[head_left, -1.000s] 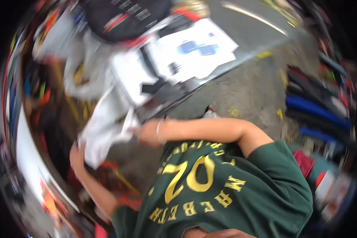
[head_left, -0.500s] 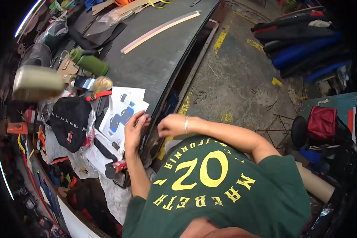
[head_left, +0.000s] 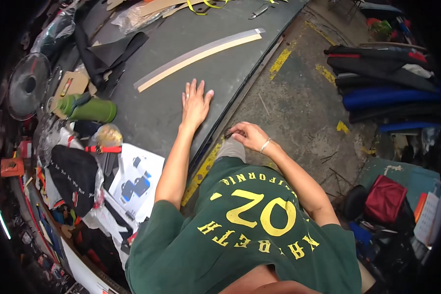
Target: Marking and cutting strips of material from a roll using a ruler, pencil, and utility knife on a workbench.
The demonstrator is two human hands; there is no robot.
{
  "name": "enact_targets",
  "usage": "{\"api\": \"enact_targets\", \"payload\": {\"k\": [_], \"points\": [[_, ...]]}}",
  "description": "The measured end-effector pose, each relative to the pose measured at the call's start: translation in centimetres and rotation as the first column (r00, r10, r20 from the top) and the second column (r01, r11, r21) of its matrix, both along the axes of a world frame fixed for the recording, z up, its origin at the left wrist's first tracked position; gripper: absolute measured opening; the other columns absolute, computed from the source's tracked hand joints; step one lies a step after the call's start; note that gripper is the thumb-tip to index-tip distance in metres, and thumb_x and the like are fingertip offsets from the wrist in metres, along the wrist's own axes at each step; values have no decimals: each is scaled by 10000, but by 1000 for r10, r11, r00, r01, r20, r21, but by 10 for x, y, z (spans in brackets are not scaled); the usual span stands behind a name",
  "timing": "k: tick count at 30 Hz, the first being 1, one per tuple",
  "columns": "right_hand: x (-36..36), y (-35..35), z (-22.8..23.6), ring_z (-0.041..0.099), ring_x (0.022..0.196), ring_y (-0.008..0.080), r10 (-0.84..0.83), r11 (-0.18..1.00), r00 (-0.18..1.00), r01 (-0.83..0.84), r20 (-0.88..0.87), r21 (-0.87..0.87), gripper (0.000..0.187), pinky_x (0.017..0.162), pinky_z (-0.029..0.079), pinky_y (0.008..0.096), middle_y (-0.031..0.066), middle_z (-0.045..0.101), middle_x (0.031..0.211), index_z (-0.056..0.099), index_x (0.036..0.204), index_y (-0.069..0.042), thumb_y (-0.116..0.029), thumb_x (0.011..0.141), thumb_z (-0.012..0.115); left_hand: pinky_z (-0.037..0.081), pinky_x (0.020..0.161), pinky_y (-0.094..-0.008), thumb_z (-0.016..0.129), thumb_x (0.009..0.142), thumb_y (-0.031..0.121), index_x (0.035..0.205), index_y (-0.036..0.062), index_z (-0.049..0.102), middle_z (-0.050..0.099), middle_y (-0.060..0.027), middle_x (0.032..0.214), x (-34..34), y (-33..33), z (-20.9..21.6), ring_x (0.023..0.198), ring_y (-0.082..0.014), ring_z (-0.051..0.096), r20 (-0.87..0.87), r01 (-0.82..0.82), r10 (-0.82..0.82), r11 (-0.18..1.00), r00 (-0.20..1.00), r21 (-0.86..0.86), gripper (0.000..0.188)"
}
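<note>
My left hand (head_left: 196,105) lies with fingers spread on the dark tabletop (head_left: 147,115), just below two long strips. One is a pale wooden-looking strip (head_left: 201,62); against its far side lies a clear greyish strip (head_left: 196,52), perhaps a ruler. Neither is touched by the hand. Beyond the table's right edge, over my lap, my right hand (head_left: 250,136) has curled fingers with a small dark thing at the tips, too small to name. Printed sheets (head_left: 137,181) with drawings of bags lie left of my left forearm.
A green bottle (head_left: 90,109), a fan (head_left: 29,85), a black fabric piece (head_left: 76,179) and a red-handled tool (head_left: 103,149) crowd the table's left side. Pliers (head_left: 258,12) lie at the far end. Rolled fabrics (head_left: 387,93) and a maroon bag (head_left: 384,192) stand at right.
My left hand has moved from beside the printed sheets forward onto the tabletop and spread open. My right hand has shifted right. The view has turned, and the strips appear nearer.
</note>
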State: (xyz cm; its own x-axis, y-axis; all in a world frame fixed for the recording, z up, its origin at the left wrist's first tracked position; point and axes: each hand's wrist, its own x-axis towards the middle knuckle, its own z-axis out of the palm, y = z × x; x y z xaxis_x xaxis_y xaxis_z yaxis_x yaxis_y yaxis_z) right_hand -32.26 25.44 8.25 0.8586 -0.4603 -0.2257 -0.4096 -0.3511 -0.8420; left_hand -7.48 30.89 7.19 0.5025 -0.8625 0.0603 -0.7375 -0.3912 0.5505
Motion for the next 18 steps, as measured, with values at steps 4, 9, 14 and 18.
{"api": "enact_targets", "payload": {"k": [4, 9, 14, 18], "points": [[4, -74, 6, 714, 971, 271, -125, 992, 991, 125, -35, -19, 245, 863, 569, 371, 153, 705, 1075, 717, 1148, -42, -161, 937, 679, 143, 1221, -657, 430, 1054, 528, 1562, 79, 398, 301, -179, 1655, 35, -78, -22, 1549, -412, 193, 121, -107, 97, 991, 988, 85, 678], [9, -156, 3, 691, 934, 225, -332, 924, 943, 323, -6, -203, 250, 814, 551, 340, 107, 701, 1062, 729, 1160, -73, -193, 942, 704, 108, 1227, -655, 274, 1056, 631, 1590, 64, 338, 257, -109, 1691, 65, -126, -35, 1561, -382, 188, 215, -156, 97, 947, 972, 280, 781], [57, -235, -4, 671, 953, 266, -199, 928, 979, 200, 36, -313, 222, 831, 546, 361, 113, 671, 1069, 729, 1126, -71, -153, 923, 694, 70, 1234, -654, 211, 1040, 669, 1597, 79, 337, 236, -86, 1701, 136, -173, -31, 1568, -383, 166, 207, -221, 154, 907, 966, 358, 821], [120, -325, -12, 565, 1120, 352, 109, 825, 993, -70, 38, -561, 247, 993, 466, 429, 127, 631, 1067, 718, 1084, -99, -153, 846, 753, 233, 1183, -613, 386, 1054, 572, 1433, 34, 531, 478, -121, 1540, 164, -192, -15, 1453, -372, 373, 250, -414, 390, 909, 886, 47, 673]]}}
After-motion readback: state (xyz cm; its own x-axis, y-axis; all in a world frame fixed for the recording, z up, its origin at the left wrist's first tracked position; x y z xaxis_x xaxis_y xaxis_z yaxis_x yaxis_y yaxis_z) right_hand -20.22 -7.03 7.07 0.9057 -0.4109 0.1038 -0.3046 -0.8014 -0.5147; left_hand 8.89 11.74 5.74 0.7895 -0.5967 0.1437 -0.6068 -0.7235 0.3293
